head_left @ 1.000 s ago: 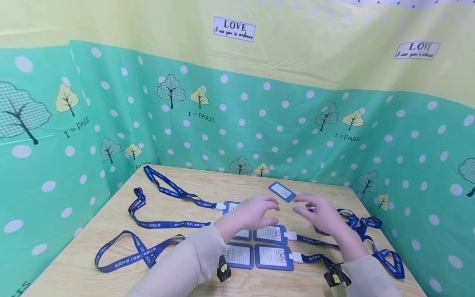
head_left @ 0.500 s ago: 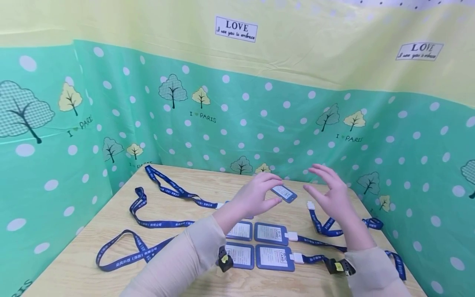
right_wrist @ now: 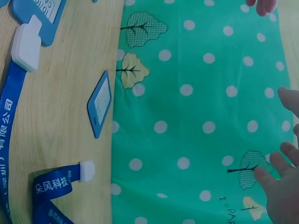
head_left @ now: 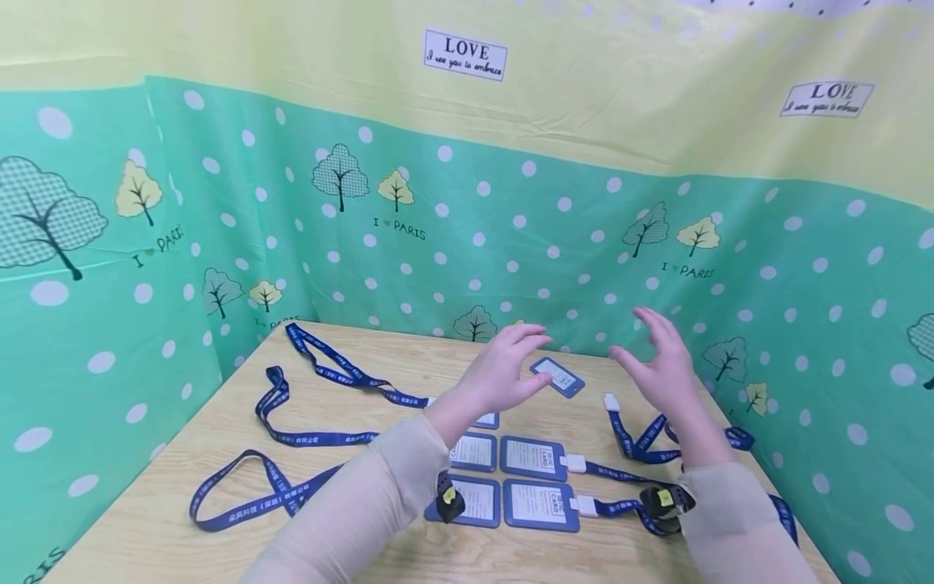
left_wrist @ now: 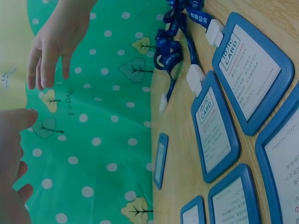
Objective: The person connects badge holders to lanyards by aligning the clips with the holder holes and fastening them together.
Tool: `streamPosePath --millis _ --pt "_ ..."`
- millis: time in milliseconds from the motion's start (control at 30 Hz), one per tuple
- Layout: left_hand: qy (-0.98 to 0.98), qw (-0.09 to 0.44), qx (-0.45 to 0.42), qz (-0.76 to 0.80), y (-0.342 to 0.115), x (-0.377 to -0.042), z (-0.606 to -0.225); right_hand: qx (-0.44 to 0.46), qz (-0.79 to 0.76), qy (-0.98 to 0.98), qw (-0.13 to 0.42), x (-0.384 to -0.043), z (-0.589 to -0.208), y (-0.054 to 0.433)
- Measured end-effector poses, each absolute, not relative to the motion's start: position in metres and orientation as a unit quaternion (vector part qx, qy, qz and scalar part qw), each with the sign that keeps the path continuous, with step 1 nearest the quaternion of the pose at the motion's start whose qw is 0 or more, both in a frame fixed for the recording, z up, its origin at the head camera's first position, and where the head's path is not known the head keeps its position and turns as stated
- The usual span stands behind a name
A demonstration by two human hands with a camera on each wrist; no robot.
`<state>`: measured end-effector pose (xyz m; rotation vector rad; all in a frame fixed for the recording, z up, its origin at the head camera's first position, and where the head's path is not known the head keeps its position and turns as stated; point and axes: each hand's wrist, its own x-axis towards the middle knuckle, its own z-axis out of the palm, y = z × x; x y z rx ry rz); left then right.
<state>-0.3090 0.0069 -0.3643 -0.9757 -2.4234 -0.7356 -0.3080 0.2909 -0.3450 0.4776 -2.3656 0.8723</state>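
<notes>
My left hand [head_left: 508,369] hovers over the back middle of the table, fingers spread and holding nothing. To its right my right hand [head_left: 660,365] is raised, thumb and fingers apart with nothing between them. Between the two lies a loose blue ID card holder [head_left: 558,377], flat near the back edge. A blue lanyard [head_left: 642,442] with a white clip [head_left: 611,403] rests below the right hand, separate from that holder. Two card holders [head_left: 540,504] [head_left: 531,459] in the middle are joined to lanyards running right. The left forearm partly hides the holders on the left.
Several blue lanyards [head_left: 321,442] spread across the left of the wooden table [head_left: 241,422]. A green and yellow printed curtain [head_left: 438,268] stands behind the table's back edge and at both sides. Each wrist carries a small black camera [head_left: 666,501].
My right hand has moved up and right, away from the loose card holder, uncovering the white clip. My left hand has risen slightly. The loose holder stays almost where it was.
</notes>
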Motion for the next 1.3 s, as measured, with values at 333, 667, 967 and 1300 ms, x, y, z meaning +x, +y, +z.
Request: streamPosePath --millis 333,667,967,1300 --pt "-0.886 0.185 -0.318 -0.283 0.008 -0.322 -0.377 0.116 0.335 -0.909 0.217 -0.322 -0.362 0.297" --pt "-0.891 0.176 -0.303 -0.288 0.01 -0.33 -0.389 0.082 0.34 -0.923 0.161 -0.335 -0.382 0.302" --pt "-0.905 0.152 -0.282 -0.281 0.01 -0.331 -0.398 0.053 0.312 -0.944 0.098 -0.343 -0.399 0.307" --pt "-0.913 0.134 -0.276 -0.27 0.009 -0.337 -0.414 0.039 0.29 -0.956 0.034 -0.347 -0.416 0.311"
